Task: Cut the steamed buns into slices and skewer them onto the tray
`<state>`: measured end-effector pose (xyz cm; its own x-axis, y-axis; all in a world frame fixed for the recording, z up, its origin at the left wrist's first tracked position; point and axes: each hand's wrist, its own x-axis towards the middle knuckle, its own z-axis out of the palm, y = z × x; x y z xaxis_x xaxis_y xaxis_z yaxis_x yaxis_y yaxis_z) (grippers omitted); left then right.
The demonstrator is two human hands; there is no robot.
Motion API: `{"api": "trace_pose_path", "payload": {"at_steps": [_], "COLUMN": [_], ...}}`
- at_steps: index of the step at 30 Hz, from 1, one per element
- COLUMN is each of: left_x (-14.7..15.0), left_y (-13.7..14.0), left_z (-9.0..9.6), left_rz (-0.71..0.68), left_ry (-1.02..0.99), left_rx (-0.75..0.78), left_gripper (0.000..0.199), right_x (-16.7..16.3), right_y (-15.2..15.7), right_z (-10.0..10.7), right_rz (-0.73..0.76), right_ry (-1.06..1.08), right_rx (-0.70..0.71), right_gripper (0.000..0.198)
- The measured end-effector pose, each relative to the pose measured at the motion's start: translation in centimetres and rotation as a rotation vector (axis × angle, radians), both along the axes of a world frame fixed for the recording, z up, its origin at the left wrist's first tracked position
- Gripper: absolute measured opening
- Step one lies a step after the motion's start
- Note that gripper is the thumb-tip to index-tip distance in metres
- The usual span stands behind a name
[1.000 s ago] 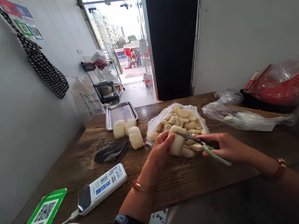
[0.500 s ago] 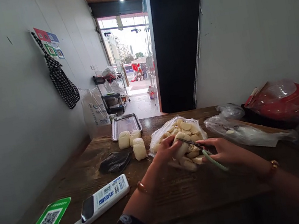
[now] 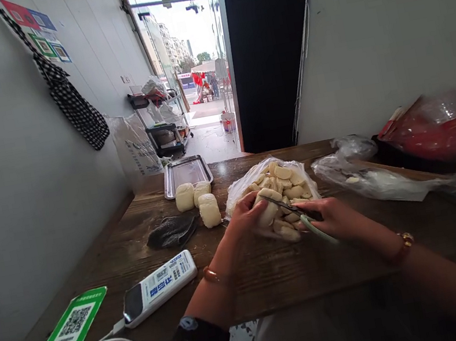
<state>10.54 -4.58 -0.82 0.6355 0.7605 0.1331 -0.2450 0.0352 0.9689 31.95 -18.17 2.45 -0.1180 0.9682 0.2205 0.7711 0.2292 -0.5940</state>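
Observation:
A pale steamed bun [image 3: 267, 214] is gripped in my left hand [image 3: 248, 214], just over the front of a plastic bag [image 3: 237, 187]. In my right hand [image 3: 337, 217] is a pair of scissors [image 3: 315, 229] with a light green handle. Their dark blades lie across the top of the bun; whether they cut into it I cannot tell. Cut bun slices [image 3: 284, 173] fill the opened bag beneath and behind my hands. To the left of the bag, several whole buns [image 3: 209, 211] sit close together on the wooden table [image 3: 269, 281].
Behind the whole buns lies a metal tray [image 3: 187, 176]. A dark cloth [image 3: 172, 231], a white power bank-like device [image 3: 160, 288] with a cable, and a green QR card [image 3: 72, 324] are at left. Crumpled plastic bags [image 3: 360, 170] and a red wrapped item [image 3: 444, 123] are at right.
The view has tilted down, so the table things appear higher. Both hands keep hold of the bun and the scissors, with the blades still across the bun's top.

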Motion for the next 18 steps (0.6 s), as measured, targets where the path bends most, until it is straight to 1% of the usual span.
{"api": "trace_pose_path", "payload": {"at_steps": [4, 7, 9, 13, 15, 18], "left_x": [-0.1, 0.0, 0.1, 0.3, 0.4, 0.6], "left_y": [-0.3, -0.6, -0.7, -0.5, -0.4, -0.6], "left_z": [-0.1, -0.1, -0.2, -0.6, -0.8, -0.9], "left_rz": [-0.013, -0.027, -0.035, -0.032, -0.028, -0.026], "left_ry": [-0.001, 0.025, 0.035, 0.033, 0.037, 0.031], "left_rx": [0.02, 0.052, 0.076, 0.084, 0.062, 0.015], "left_gripper": [0.05, 0.046, 0.045, 0.045, 0.046, 0.046], "right_x": [-0.2, -0.3, -0.4, -0.4, -0.4, -0.3], "right_y": [0.2, 0.6, 0.8, 0.8, 0.7, 0.9], "right_z": [0.5, 0.7, 0.6, 0.2, -0.1, -0.7], "right_rz": [-0.008, 0.005, 0.017, 0.024, 0.019, 0.009], "right_ry": [-0.035, -0.051, -0.062, -0.027, -0.002, 0.04], "right_rx": [-0.023, -0.025, -0.026, -0.01, -0.002, -0.032], "right_gripper": [0.065, 0.069, 0.067, 0.052, 0.048, 0.046]}}
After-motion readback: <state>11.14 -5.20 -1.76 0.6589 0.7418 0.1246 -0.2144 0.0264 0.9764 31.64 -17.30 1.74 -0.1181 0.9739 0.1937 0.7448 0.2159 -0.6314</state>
